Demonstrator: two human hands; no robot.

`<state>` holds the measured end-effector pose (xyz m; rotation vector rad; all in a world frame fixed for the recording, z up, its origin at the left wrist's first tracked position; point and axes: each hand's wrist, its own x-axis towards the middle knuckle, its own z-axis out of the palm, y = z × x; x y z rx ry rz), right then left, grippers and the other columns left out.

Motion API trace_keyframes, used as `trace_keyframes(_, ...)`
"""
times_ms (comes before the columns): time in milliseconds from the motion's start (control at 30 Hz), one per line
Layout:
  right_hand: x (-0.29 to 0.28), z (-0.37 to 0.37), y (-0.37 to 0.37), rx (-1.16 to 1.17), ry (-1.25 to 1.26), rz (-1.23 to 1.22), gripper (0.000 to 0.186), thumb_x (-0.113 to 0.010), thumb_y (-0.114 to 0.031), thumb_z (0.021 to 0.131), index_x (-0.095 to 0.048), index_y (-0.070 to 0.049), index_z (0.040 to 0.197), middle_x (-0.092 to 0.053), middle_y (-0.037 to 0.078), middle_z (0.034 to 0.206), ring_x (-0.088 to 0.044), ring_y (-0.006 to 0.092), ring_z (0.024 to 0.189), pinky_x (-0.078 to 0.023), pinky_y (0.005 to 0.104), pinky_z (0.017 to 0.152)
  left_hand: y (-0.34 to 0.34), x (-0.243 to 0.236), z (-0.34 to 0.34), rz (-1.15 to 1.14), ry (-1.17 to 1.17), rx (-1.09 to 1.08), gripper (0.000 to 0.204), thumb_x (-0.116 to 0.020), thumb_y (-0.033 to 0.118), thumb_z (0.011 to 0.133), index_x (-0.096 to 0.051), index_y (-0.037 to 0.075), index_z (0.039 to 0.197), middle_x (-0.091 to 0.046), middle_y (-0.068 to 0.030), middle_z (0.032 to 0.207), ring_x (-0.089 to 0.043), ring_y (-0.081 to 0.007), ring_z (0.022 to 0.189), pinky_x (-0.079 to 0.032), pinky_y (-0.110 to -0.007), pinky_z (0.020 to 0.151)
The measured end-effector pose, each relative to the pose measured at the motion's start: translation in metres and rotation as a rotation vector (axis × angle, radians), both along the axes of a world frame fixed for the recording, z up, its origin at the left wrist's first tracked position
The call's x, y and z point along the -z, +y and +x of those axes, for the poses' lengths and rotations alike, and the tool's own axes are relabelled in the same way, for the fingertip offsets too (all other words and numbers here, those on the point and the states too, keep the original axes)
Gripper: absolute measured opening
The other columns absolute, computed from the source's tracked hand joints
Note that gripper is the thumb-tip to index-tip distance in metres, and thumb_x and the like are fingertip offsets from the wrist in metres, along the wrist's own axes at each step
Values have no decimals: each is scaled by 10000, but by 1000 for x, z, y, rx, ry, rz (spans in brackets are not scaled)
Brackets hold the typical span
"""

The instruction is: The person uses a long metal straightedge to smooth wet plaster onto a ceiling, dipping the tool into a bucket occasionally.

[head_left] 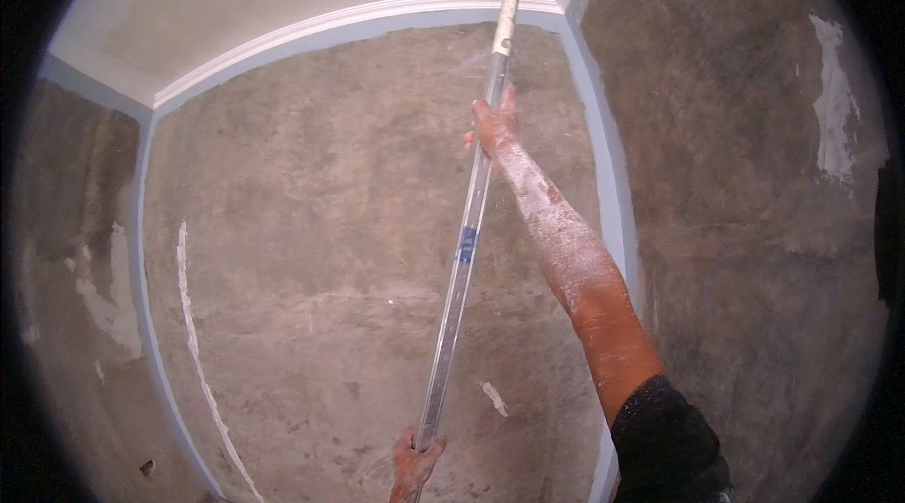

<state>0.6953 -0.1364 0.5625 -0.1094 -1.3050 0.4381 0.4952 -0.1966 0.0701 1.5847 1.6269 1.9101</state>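
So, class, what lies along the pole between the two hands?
In the head view, a blue label sits on the pole between the left hand and the right hand.

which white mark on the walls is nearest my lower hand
The short streak on the middle wall, right of the pole, sits nearest your left hand in this view. The long thin line and side-wall patches lie farther off.

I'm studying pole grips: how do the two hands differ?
The right hand grips the pole higher; the left hand holds it lower, near the picture's bottom edge. The right hand's white-dusted forearm shows; the left hand's is mostly out of view. Both hold one pole.
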Motion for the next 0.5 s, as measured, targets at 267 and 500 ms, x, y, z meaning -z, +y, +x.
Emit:
trace_keyframes(267, 1, -2, 2, -65, -58, -11, 820, -555, -138, 838, -43, -146, 1478, -507, 241, 1172, -587, 222, 482, -508, 340, 382, 1, 14, 23, -8, -46, -46, 330, -790, 240, 693, -524, 64, 777, -508, 3, 681, -482, -105, 657, -423, -308, 578)
trace_keyframes(500, -3, -2, 14, -23, -14, 17, 786, -541, -155, 846, -63, -146, 1469, -511, 245, 1142, -595, 222, 479, -502, 342, 370, 18, 2, 2, 46, -37, -9, 344, -790, 244, 688, -520, 44, 762, -511, -6, 651, -476, -118, 598, -413, -307, 533)
